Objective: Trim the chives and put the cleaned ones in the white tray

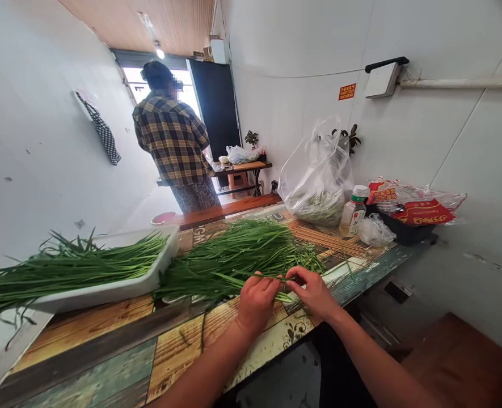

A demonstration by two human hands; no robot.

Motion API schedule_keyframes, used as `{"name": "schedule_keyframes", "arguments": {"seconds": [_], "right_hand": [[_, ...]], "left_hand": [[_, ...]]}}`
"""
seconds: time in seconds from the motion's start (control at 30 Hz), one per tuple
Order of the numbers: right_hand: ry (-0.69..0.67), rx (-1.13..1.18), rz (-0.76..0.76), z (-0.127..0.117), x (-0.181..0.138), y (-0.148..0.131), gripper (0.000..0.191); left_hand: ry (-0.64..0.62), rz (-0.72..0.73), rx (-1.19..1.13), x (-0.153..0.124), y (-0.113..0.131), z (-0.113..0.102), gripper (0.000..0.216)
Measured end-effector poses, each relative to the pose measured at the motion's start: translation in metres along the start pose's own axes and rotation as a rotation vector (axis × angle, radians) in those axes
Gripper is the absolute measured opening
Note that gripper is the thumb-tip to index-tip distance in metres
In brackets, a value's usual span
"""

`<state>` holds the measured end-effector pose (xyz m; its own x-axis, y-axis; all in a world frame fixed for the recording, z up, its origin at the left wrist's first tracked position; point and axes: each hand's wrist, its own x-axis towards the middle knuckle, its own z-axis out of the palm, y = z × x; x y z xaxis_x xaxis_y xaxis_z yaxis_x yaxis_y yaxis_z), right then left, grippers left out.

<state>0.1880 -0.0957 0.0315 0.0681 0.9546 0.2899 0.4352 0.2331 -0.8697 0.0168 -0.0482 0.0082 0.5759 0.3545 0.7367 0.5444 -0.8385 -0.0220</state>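
Garlic chives (242,249) lie in a loose green heap on the wood-patterned table, just beyond my hands. My left hand (258,299) is closed around a few chive stalks, whose leaves stick out to its left. Close on its right, my right hand (312,292) pinches the end of a chive between thumb and fingertips. The fingertips of the two hands nearly meet over the stalks. To the left, a white plastic tray (172,252) holds more long chives, which hang over its far-left rim.
Thin wooden skewers (329,241) lie behind my right hand. Beyond them stand a clear bag of greens (319,198), a bottle (355,209), and a black container (412,229) with red packaging. A person in a plaid shirt (174,139) stands past the table.
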Motion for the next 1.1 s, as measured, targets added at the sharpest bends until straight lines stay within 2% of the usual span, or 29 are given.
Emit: {"name": "schedule_keyframes", "arguments": {"seconds": [0.17, 0.27, 0.33, 0.47, 0.53, 0.6, 0.7, 0.8, 0.93, 1.1], "right_hand": [[-0.002, 0.257, 0.154, 0.010, 0.007, 0.007, 0.021], [0.105, 0.343, 0.179, 0.010, 0.014, 0.020, 0.033], [0.214, 0.204, 0.133, 0.003, 0.020, 0.029, 0.036], [0.363, -0.280, 0.005, -0.021, 0.027, 0.035, 0.035], [0.387, -0.456, -0.013, -0.027, 0.026, 0.029, 0.033], [0.349, -0.485, -0.019, -0.026, 0.023, 0.018, 0.028], [0.198, -0.278, 0.007, -0.013, 0.017, 0.004, 0.024], [0.094, 0.002, 0.102, 0.003, 0.013, 0.001, 0.027], [0.110, 0.215, 0.188, 0.015, 0.010, 0.006, 0.032], [0.101, 0.252, 0.158, 0.016, 0.009, 0.015, 0.029]], "left_hand": [[0.039, -0.033, -0.060, 0.001, 0.003, -0.003, 0.020], [0.079, -0.010, -0.072, 0.005, 0.002, -0.005, 0.015], [0.111, -0.018, -0.076, 0.006, -0.001, -0.005, 0.012], [0.122, -0.056, -0.073, 0.006, -0.005, -0.003, 0.011], [0.119, -0.054, -0.069, 0.005, -0.006, -0.003, 0.012], [0.117, -0.054, -0.065, 0.005, -0.005, -0.004, 0.012], [0.123, -0.053, -0.059, 0.005, -0.003, -0.006, 0.012], [0.130, -0.054, -0.062, 0.005, -0.003, -0.006, 0.012], [0.127, -0.052, -0.077, 0.003, -0.004, -0.004, 0.013], [0.119, -0.043, -0.120, 0.002, -0.005, 0.000, 0.015]]}}
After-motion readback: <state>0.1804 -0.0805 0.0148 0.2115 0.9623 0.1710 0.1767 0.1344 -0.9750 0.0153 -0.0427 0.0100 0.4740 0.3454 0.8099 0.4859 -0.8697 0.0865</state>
